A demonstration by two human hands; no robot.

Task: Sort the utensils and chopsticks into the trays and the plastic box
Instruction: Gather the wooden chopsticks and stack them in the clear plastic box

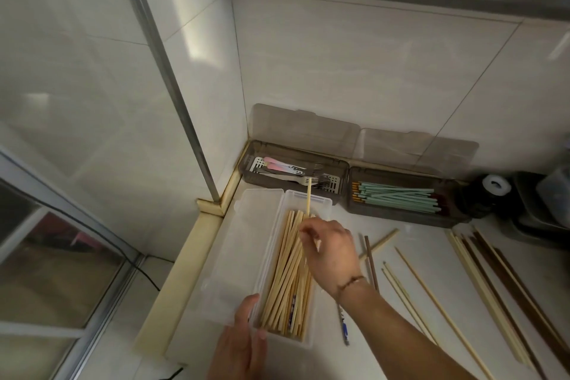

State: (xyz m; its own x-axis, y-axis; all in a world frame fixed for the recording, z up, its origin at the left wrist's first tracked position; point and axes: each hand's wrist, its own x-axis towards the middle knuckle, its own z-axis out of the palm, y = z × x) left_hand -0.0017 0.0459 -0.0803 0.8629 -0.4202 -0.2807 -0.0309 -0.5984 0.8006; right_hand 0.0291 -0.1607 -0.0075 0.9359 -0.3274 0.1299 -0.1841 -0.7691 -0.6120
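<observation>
So my right hand (331, 251) is over the middle of the frame, fingers curled in a pinch around a single pale chopstick (308, 199) that sticks up toward the top of the frame, its far end reaching over the edge of the fork tray. My left hand (243, 339) is at the bottom centre, thumb and fingers wrapped round the near corner of the clear plastic box (308, 341), holding it on the tabletop (431, 244).

The box runs from bottom centre up toward the middle, with its clear lid (243, 244) flipped open to the left. Inside is a heap of pale wooden chopsticks (287, 287), all lying roughly lengthwise, and one with a blue printed pattern mixed in near the bottom end.

Just above the box, against the tiled wall, are two smoky brown trays with their lids stood up behind them. The left tray (246, 168) has forks and a few pink-handled pieces. The right tray (401, 216) holds mint green chopsticks (398, 196) lying sideways, with gold and dark red ends showing.

Right of my wrist, loose on the tabletop: a dark brown chopstick (371, 262) crossing a pale one, some thin long skewer-like sticks (431, 302), and at the far right a bunch of long dark and pale chopsticks (505, 293). A blue patterned one (344, 328) pokes out below my forearm. There's a bracelet on my right wrist.
</observation>
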